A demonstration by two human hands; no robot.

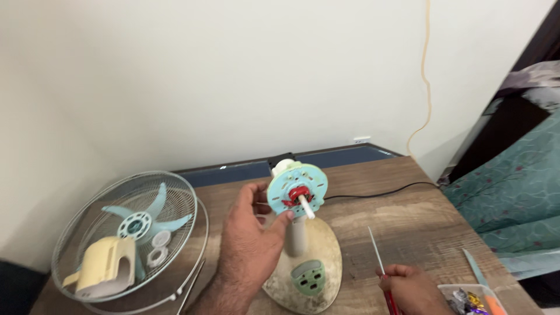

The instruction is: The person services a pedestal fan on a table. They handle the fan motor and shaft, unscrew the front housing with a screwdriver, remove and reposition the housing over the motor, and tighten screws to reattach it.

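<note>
A dismantled table fan stands on the wooden table, its pale green motor face plate [297, 188] with a red centre and white shaft pointing toward me. My left hand [252, 236] grips the left edge of that plate, thumb at its lower rim. The cream oval base [318, 245] with a green button panel sits below. My right hand [411, 289] at the bottom edge holds a red-handled screwdriver [378, 252], its thin shaft pointing up and away from the fan.
At left a wire fan guard [125, 233] lies flat, holding the light blue blade, a cream motor cover and white rings. A black cord [379, 192] runs right across the table. A clear tray [466, 297] with small items sits bottom right beside a bed.
</note>
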